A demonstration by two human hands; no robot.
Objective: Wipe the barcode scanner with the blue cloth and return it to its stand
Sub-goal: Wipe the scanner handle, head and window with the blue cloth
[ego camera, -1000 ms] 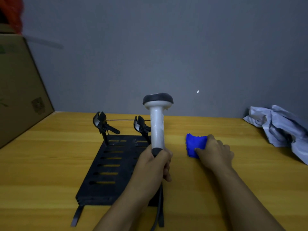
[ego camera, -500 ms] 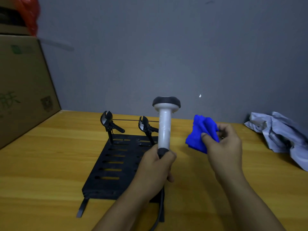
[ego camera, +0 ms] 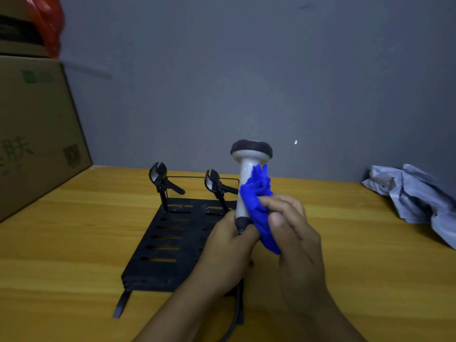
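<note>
The barcode scanner (ego camera: 248, 166) is white with a dark head and stands upright in the air above the table. My left hand (ego camera: 228, 245) grips the dark base of its handle, and its black cable hangs down below. My right hand (ego camera: 293, 233) holds the bunched blue cloth (ego camera: 259, 201) pressed against the right side of the white handle. The black slotted stand (ego camera: 170, 243) with two black clips lies flat on the table, left of and behind my hands.
A large cardboard box (ego camera: 37, 134) stands at the left edge with a red bag (ego camera: 48, 25) on top. Crumpled grey-white paper (ego camera: 417, 196) lies at the far right. A grey wall (ego camera: 246, 82) closes the back of the wooden table (ego camera: 61, 243).
My right hand picked the blue cloth up from the table, lifted it and brought it left against the scanner's handle. The left hand kept holding the scanner upright.
</note>
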